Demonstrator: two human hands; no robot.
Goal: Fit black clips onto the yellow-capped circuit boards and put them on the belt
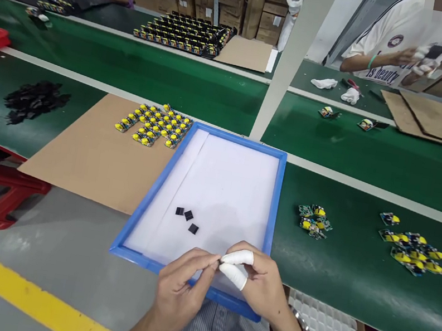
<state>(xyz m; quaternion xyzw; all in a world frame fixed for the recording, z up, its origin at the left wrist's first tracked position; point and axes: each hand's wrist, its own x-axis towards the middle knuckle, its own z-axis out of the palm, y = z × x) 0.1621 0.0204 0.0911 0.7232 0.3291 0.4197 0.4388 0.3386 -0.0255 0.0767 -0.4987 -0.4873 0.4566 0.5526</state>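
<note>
Over the near edge of a blue-rimmed white tray (277, 197), my left hand (186, 287) and my right hand (263, 280) meet fingertip to fingertip. Both are closed in a pinch. Whatever sits between the fingertips is mostly hidden; only a small dark speck shows. White finger cots (234, 275) cover the thumb and forefinger of my right hand, while the left fingers are bare. Three small black squares lie on the white surface to the left of my hands: one black square (180, 211), a second black square (188, 215) and a third black square (193, 229).
Left of the tray, cardboard (92, 149) bears rows of yellow-topped circuit boards (154, 123). Beyond lies a black pile (34, 100). More boards sit to the right, in a small cluster (313, 220) and a larger group (414, 251). Two people work across the green bench (354, 182).
</note>
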